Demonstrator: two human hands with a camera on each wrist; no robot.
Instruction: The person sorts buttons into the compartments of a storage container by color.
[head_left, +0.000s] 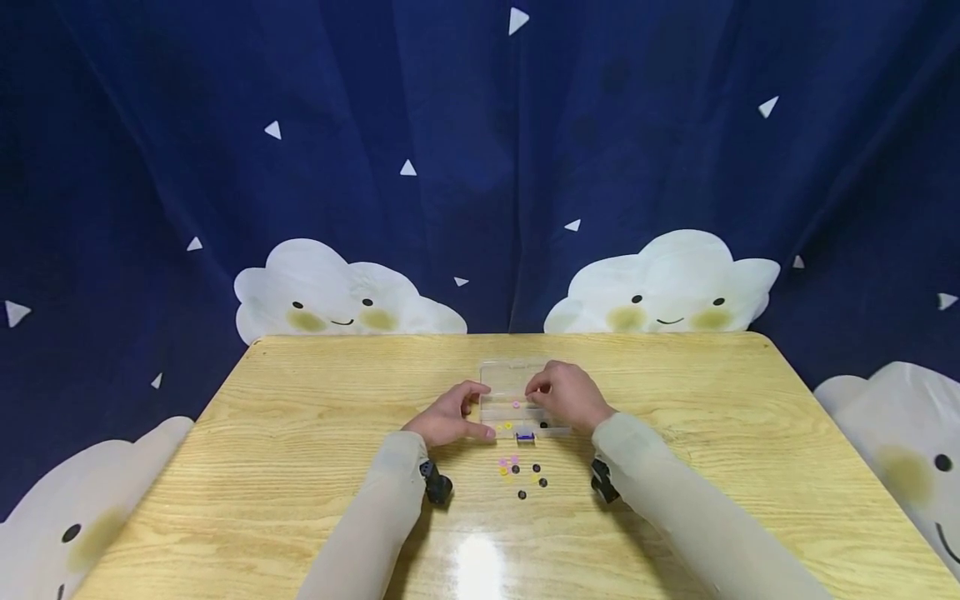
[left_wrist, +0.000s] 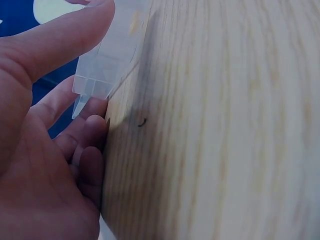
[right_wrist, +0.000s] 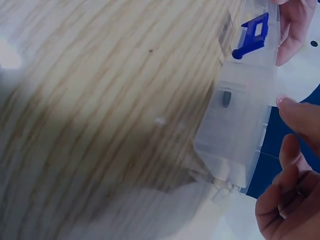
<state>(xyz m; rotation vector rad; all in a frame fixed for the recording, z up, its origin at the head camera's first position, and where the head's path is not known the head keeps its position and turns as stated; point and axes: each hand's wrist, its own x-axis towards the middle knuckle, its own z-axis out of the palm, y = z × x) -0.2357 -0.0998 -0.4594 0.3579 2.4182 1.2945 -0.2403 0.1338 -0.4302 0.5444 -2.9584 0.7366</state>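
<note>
A clear plastic box (head_left: 491, 406) with dividers lies on the table, its lid (head_left: 504, 375) tipped back open. A blue latch (right_wrist: 252, 36) marks the front side. Inside sit a small pink ring (head_left: 516, 404), a yellow piece (head_left: 508, 426) and a black piece (right_wrist: 227, 99). My left hand (head_left: 450, 416) grips the box's left end, thumb along the front and fingers behind. Over the box's right part hovers my right hand (head_left: 566, 395), fingers curled and fingertips close together. A pinkish spot shows at one fingertip; whether it is a held piece I cannot tell.
Just in front of the box, several small pieces lie scattered on the wooden table (head_left: 300, 475): black ones (head_left: 522, 495), pink ones (head_left: 503, 462) and yellow ones (head_left: 504, 472). A dark blue curtain (head_left: 480, 208) with clouds hangs behind the table's far edge.
</note>
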